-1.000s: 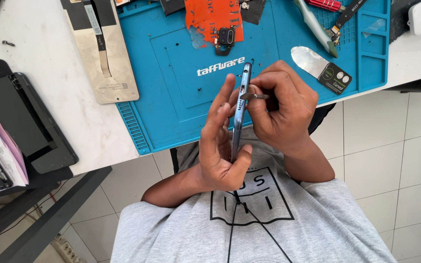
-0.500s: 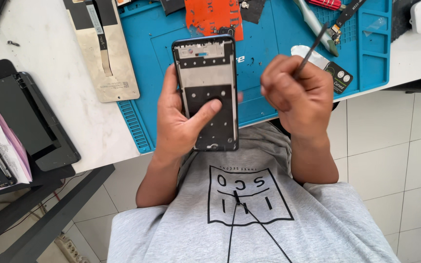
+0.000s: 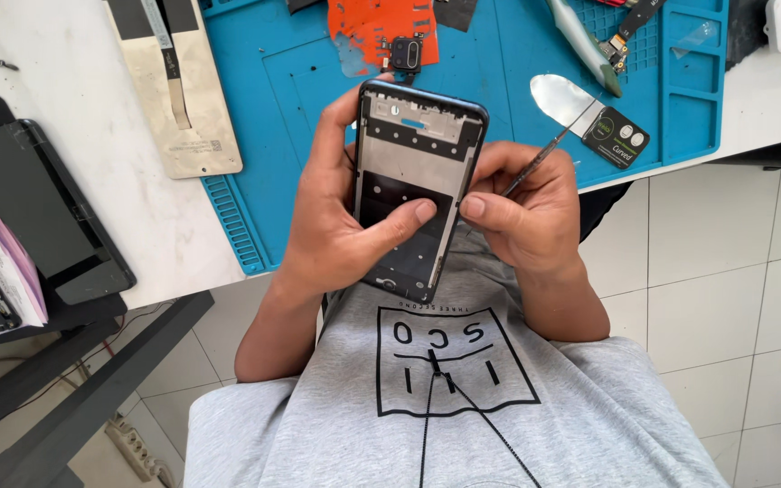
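The stripped phone frame (image 3: 418, 194) is held up over the near edge of the blue work mat (image 3: 273, 117), inner side toward the camera. Its long axis runs roughly 12 to 6 o'clock, the top leaning slightly toward 1 o'clock.

The left hand (image 3: 341, 235) lies at 9 o'clock of the frame and carries it: fingers wrapped behind the left edge, the thumb laid across the dark lower panel. It is closed around the frame.

The right hand (image 3: 531, 212) lies at 3 o'clock, its thumb tip touching the frame's right edge. It is curled nearly shut around a thin metal tool (image 3: 544, 154), whose shaft points away toward 1 o'clock. Whether its other end meets the frame cannot be told.

Both hands touch the frame; the left bears it, the right sits closer to the working edge.

Surroundings on the mat:
- at 12 o'clock of the frame, an orange sheet (image 3: 368, 27) with a small camera module (image 3: 405, 54), just beyond the frame's top;
- at 2 o'clock, a flat metal pry blade (image 3: 564, 95) with a dark handle;
- farther toward 1 o'clock, tweezers (image 3: 585, 41).

On the white table (image 3: 74, 217), at 10 o'clock, lies a beige back panel (image 3: 178, 90); at 9 o'clock, a black tray (image 3: 38, 208).

Nothing stands between the hands and the frame.
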